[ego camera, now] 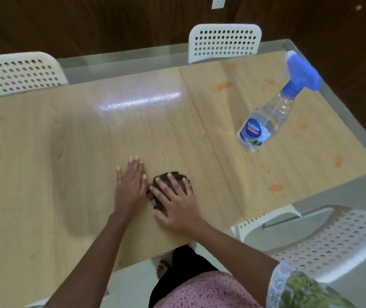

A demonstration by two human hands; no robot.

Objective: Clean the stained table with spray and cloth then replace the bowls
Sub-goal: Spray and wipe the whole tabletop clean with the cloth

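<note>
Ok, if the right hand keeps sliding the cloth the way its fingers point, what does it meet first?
The right hand on the cloth points up and slightly left across the table. That line looks free as far as the far edge; the spray bottle and orange stains lie well right.

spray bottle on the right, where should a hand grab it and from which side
Grip the spray bottle at its narrow neck just under the blue trigger head, coming from the near side. It stands upright with the nozzle pointing away, so a forefinger would likely land on the trigger.
</note>
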